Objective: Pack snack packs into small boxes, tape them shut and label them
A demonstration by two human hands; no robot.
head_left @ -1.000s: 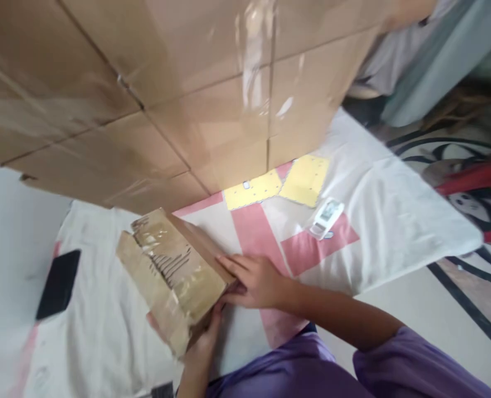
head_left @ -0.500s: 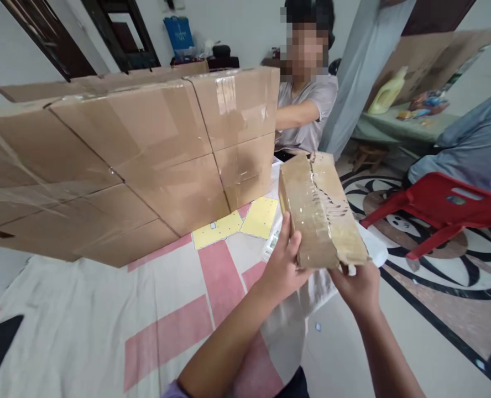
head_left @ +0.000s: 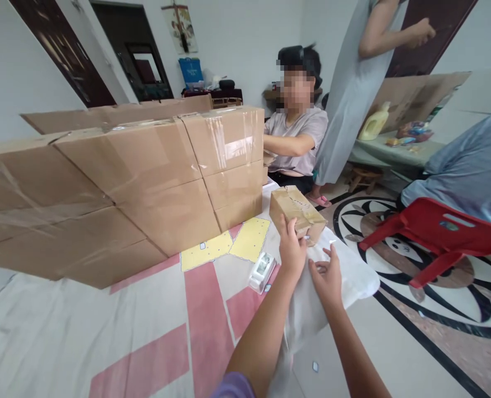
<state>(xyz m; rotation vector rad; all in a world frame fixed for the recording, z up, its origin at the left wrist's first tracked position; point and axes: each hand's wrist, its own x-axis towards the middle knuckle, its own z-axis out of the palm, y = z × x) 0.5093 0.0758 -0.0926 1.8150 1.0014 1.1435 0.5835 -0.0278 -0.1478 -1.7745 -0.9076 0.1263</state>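
Note:
A small taped cardboard box (head_left: 297, 210) sits at the far right corner of the cloth-covered table, on the white part of the cloth (head_left: 353, 276). My left hand (head_left: 292, 251) reaches to its near side, with straight fingers against the cardboard and the thumb apart. Just nearer to me and to the right, my right hand (head_left: 327, 273) is off the box, its fingers spread and nothing in them. Left of my left hand lies a small clear plastic package (head_left: 262, 272) with a printed label.
Large taped cardboard boxes (head_left: 158, 188) form a wall along the left and back of the table. Yellow sheets (head_left: 249, 237) lie before them. Behind sits a person (head_left: 297, 127); another stands (head_left: 353, 94). A red chair (head_left: 440, 237) with someone on it is at right.
The small box has moved away from me and down onto the table corner. My right hand has let go of it and drawn back; the left still touches it. My view has tilted up.

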